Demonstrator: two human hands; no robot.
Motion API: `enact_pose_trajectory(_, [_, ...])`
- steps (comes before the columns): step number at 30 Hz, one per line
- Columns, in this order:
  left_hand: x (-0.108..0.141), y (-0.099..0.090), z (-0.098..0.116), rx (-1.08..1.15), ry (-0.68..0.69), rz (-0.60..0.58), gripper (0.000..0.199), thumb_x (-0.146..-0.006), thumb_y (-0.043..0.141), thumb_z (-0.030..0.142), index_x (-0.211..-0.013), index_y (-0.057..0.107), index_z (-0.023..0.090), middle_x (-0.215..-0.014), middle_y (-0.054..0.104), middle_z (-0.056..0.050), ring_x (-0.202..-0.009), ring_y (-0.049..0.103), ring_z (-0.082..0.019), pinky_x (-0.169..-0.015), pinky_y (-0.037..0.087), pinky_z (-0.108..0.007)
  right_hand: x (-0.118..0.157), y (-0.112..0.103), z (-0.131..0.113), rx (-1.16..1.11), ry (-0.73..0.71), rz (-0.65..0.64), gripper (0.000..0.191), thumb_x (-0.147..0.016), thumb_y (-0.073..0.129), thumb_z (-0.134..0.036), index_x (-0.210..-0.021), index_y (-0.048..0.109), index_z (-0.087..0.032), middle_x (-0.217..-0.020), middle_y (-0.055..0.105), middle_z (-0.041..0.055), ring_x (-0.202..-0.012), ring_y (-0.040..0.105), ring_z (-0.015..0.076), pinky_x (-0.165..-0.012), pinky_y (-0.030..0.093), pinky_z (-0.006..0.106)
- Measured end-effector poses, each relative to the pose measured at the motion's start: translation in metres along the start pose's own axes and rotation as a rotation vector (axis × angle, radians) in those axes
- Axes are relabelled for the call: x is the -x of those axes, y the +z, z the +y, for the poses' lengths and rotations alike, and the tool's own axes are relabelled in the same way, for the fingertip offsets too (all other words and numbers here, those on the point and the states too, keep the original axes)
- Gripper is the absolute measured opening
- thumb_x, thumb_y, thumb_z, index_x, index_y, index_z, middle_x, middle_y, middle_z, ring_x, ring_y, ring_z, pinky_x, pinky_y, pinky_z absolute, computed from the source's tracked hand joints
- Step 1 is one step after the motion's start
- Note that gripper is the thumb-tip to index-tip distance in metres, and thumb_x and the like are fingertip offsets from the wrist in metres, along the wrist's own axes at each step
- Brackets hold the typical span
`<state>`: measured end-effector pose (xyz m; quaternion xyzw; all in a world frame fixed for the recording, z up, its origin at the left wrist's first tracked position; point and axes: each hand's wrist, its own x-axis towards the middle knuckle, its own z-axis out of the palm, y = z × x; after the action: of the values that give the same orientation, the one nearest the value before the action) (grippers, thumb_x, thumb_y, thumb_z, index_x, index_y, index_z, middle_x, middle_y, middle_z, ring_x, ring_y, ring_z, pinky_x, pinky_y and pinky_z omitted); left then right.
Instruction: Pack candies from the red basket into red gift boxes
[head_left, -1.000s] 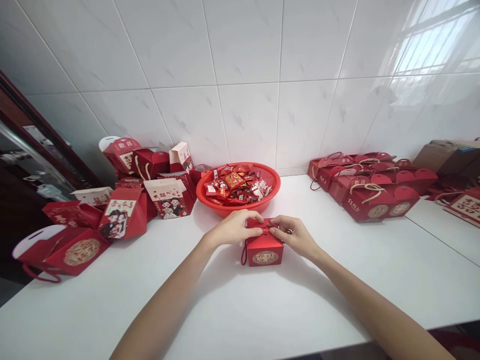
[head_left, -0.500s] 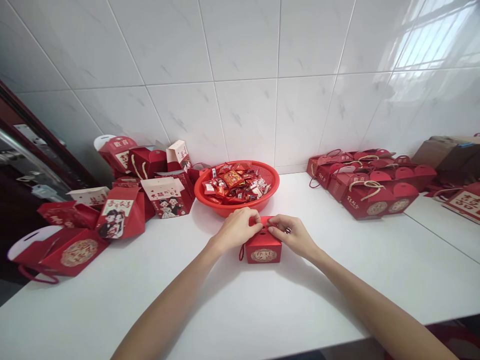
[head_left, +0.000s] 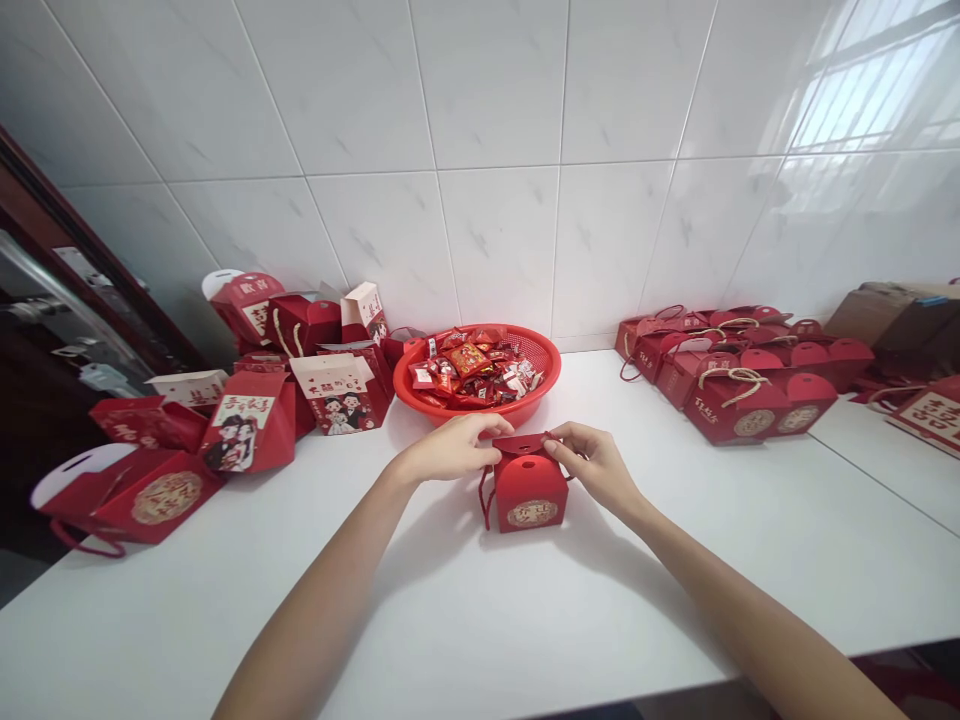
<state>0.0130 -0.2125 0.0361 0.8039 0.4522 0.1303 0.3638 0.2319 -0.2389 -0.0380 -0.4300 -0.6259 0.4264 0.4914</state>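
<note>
Clamping thumb and forefinger of right hand (head_left: 592, 464) on far flap (head_left: 510, 443) of red box (head_left: 531, 488), near side of candy basket (head_left: 538, 403) — holding left hand (head_left: 452, 449) at flap's left corner — leaving finger grip unclear.

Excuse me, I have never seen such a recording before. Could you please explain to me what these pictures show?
There is no machine here: these are a person's bare hands, seen by a camera worn on that person's head, looking forward and down. On the white table stands a small red box. The right hand pinches the flap at its top; the left hand is at the opposite top edge, its grip unclear. Behind stands a red basket of wrapped sweets. More red boxes stand to the left and right.
</note>
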Motion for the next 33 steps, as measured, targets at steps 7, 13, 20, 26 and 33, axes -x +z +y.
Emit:
enact_pose_trajectory(7, [0.009, -0.017, 0.012, 0.371, -0.083, 0.022, 0.048, -0.073, 0.067, 0.03, -0.12, 0.062, 0.017, -0.133, 0.06, -0.012, -0.066, 0.062, -0.011, -0.071, 0.055, -0.032, -0.006, -0.011, -0.015, -0.083, -0.014, 0.117, 0.042, -0.074, 0.072, -0.059, -0.075, 0.067, -0.018, -0.056, 0.054, -0.0014, -0.053, 0.046, 0.0122, -0.052, 0.042, 0.027])
enact_pose_trajectory(13, [0.025, -0.023, 0.029, 0.77, 0.133, 0.097, 0.052, -0.078, 0.073, 0.042, -0.123, 0.059, 0.019, -0.137, 0.058, -0.016, -0.102, 0.068, -0.026, -0.094, 0.053, -0.044, -0.009, -0.022, -0.047, -0.15, -0.017, 0.128, 0.039, -0.07, 0.077, -0.054, -0.077, 0.068, -0.017, -0.06, 0.059, -0.0004, -0.057, 0.053, 0.0132, -0.059, 0.047, 0.028])
enact_pose_trajectory(20, [0.033, 0.004, 0.053, 0.843, 0.294, 0.11, 0.053, -0.079, 0.073, 0.044, -0.125, 0.058, 0.022, -0.143, 0.053, -0.012, -0.125, 0.058, -0.034, -0.108, 0.045, -0.05, 0.009, 0.0, -0.076, 0.034, -0.154, 0.014, 0.036, -0.074, 0.076, -0.038, -0.101, 0.061, -0.02, -0.083, 0.069, 0.0022, -0.078, 0.066, 0.0189, -0.075, 0.053, 0.033])
enact_pose_trajectory(26, [0.036, 0.013, 0.059, 0.715, 0.313, 0.101, 0.057, -0.08, 0.074, 0.045, -0.128, 0.055, 0.022, -0.14, 0.055, -0.012, -0.129, 0.054, -0.035, -0.106, 0.047, -0.045, 0.017, -0.003, -0.073, 0.069, -0.203, 0.101, 0.016, -0.084, 0.063, -0.033, -0.094, 0.064, -0.021, -0.087, 0.071, 0.0039, -0.078, 0.067, 0.0188, -0.074, 0.054, 0.033])
enact_pose_trajectory(33, [0.033, 0.002, 0.048, 0.466, 0.249, 0.137, 0.046, -0.079, 0.073, 0.046, -0.117, 0.064, 0.021, -0.132, 0.062, -0.011, -0.117, 0.063, -0.032, -0.094, 0.056, -0.04, 0.046, -0.088, -0.055, 0.007, -0.232, 0.596, 0.022, -0.077, 0.072, -0.039, -0.085, 0.064, -0.02, -0.065, 0.063, -0.0012, -0.05, 0.054, 0.0117, -0.053, 0.046, 0.027])
